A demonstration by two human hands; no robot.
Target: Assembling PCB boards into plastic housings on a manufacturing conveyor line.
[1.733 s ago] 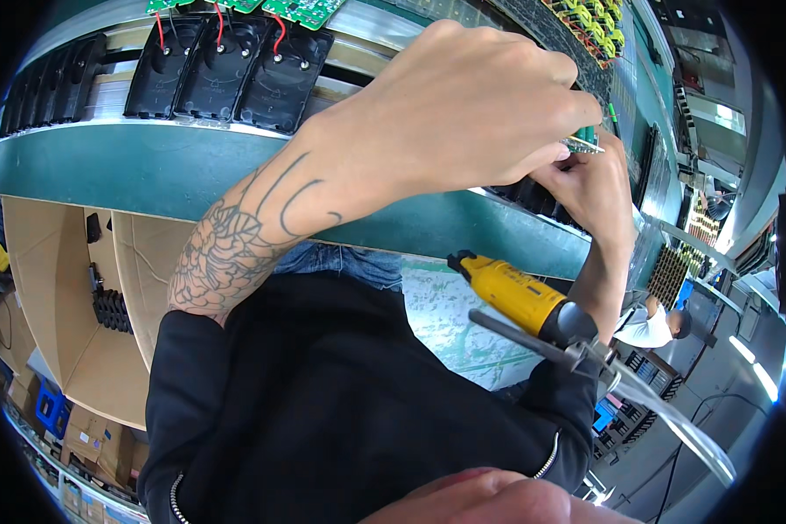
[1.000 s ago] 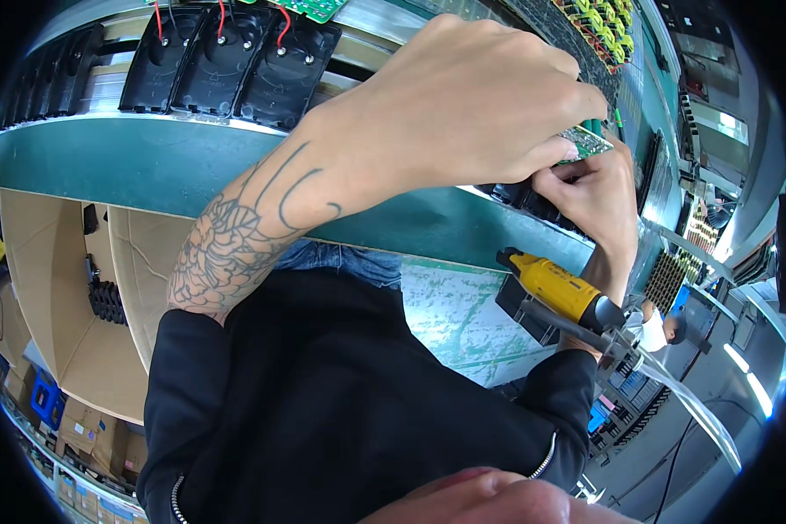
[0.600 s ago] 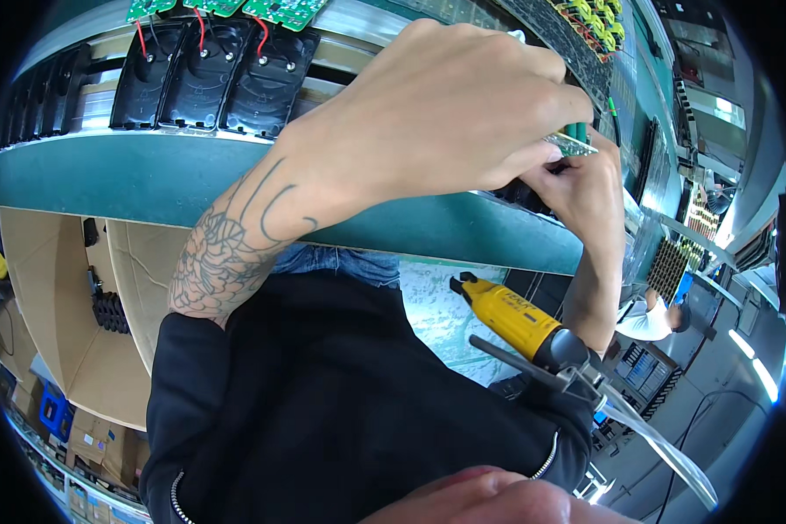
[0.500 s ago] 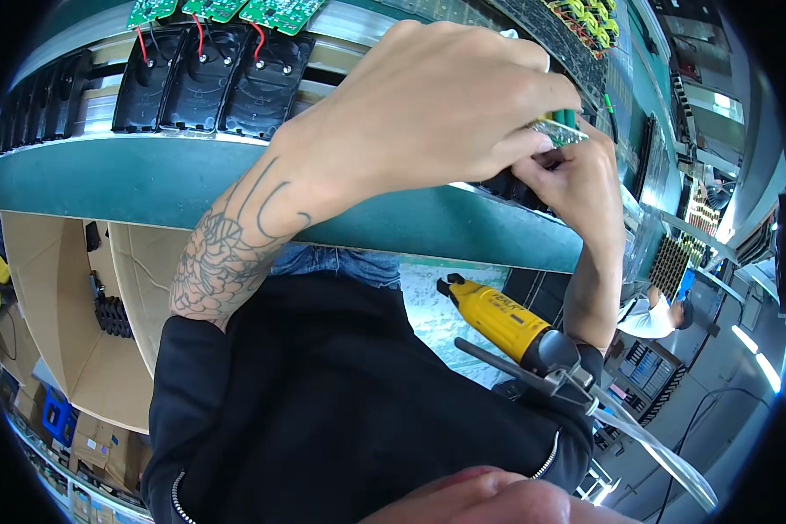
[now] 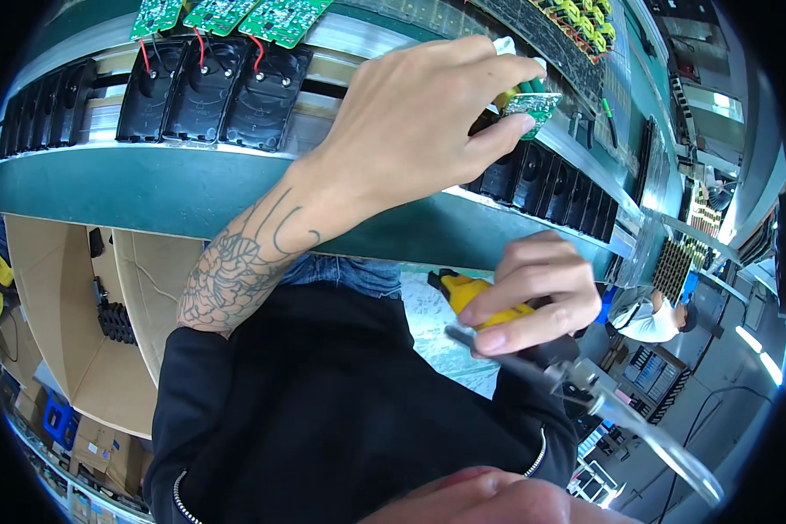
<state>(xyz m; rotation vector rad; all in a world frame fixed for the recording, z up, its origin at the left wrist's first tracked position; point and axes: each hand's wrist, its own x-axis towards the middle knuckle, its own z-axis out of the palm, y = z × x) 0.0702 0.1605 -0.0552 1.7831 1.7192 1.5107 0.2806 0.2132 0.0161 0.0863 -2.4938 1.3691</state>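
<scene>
My left hand (image 5: 424, 118), its forearm tattooed, reaches over the bench edge. Thumb and fingers pinch a green circuit board (image 5: 535, 108) with taller green and yellow parts on its hidden side. Beneath the board lies a row of black plastic casings (image 5: 537, 179). Nearer my body, my right hand (image 5: 546, 288) is closed around a yellow handheld air tool (image 5: 465, 295) with a black tip. A grey metal lever (image 5: 498, 354) and a clear hose (image 5: 655, 445) belong to the tool. Part of its body is hidden behind my fingers.
At the far left, black casings (image 5: 258, 100) carry green boards (image 5: 284, 19) joined by red and black wires. Yellow components (image 5: 576, 26) fill a dark tray at the back. An open cardboard box (image 5: 61, 306) stands below the bench's left side. Another person (image 5: 651, 319) is at the right.
My right hand has left the circuit board, come down toward me and closed around the yellow air tool. My left hand still holds the board, now shifted slightly left and up.
</scene>
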